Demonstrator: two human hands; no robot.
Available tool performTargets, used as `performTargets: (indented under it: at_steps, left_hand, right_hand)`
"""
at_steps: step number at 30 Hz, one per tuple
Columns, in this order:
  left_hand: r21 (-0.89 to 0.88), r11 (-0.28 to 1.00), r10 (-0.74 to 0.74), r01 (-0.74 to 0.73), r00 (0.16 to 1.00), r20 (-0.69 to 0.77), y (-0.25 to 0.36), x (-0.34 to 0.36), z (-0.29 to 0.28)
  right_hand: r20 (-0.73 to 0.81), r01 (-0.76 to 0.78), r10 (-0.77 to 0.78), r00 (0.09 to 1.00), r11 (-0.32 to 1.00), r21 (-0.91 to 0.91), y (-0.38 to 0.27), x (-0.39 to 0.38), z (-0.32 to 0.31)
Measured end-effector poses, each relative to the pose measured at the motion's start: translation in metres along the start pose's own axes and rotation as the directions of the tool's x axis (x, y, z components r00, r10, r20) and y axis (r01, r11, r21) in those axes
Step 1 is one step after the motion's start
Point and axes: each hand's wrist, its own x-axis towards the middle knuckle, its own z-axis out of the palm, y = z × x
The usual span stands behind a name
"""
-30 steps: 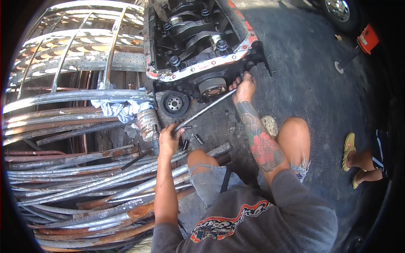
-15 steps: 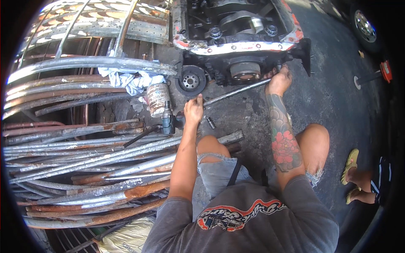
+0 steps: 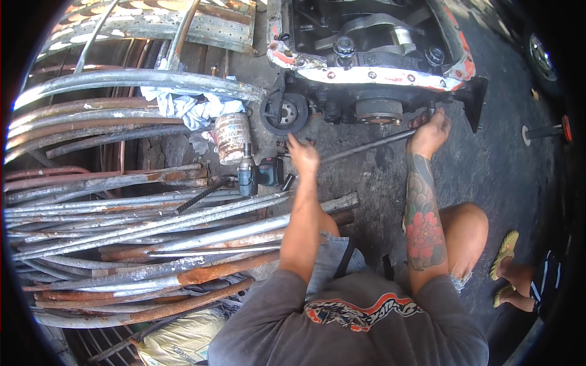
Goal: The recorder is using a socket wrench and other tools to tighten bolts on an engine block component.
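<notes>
A long metal bar [image 3: 369, 145] slants over the ground in front of an upturned engine block [image 3: 366, 74]. My left hand [image 3: 303, 155], slightly blurred, is closed at the bar's near-left end, one finger pointing toward a round black pulley [image 3: 279, 127]. At the other end, my right hand [image 3: 429, 135] wraps the bar close under the block's right side; a short dark piece rises by its fingers. The bar's right tip is hidden by this hand. Between the hands, a round hub [image 3: 378, 111] juts from the block.
Left of my left hand lie a cordless impact wrench [image 3: 247, 175], a dark socket [image 3: 287, 182], a rusty white can [image 3: 232, 137] and a pale cloth [image 3: 192, 108]. Piled metal pipes [image 3: 152, 213] fill the left side. A person's sandalled feet [image 3: 504, 255] are at right.
The whole view has shifted, so the engine block sits farther right. My left hand has moved a little rightward relative to the pulley, a finger now stretched forward. My right hand stays on the bar.
</notes>
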Motion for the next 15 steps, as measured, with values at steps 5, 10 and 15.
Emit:
performTargets:
  at_steps: [5,10,15]
  left_hand:
    - [-0.373,0.927,0.036,-0.044,0.999,-0.027,-0.179,0.008,0.088]
    - [-0.595,0.803,0.069,0.025,0.989,0.134,-0.101,0.047,-0.004]
    - [-0.660,0.736,0.079,0.151,0.949,0.305,-0.066,-0.010,-0.029]
  right_hand:
    - [0.237,0.450,-0.383,0.893,0.779,-0.436,0.007,-0.037,0.029]
    - [0.237,0.524,-0.471,0.850,0.703,-0.480,-0.006,-0.006,0.002]
    - [0.202,0.447,-0.398,0.895,0.796,-0.408,-0.005,-0.004,-0.007]
